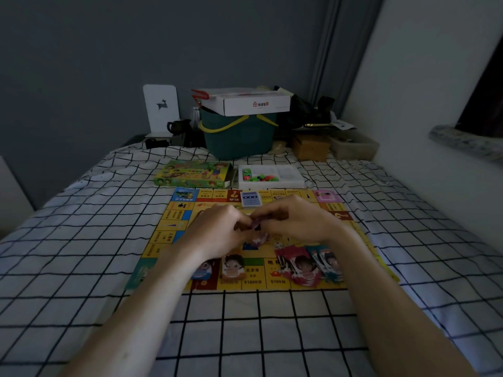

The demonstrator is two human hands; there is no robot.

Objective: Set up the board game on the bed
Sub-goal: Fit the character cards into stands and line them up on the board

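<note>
Mid-setup: left hand (pixel 217 229), right hand (pixel 296 221) pinching small purple piece (pixel 256 227) over board (pixel 168 235); next, place it carefully.

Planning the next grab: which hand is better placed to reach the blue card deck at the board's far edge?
Right, probably. The right hand sits just below the blue card deck; the left hand is farther off. Both hold a small purplish piece.

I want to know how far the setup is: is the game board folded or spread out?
Spread out. The game board lies flat on the bed, with its square border visible on all sides.
</note>
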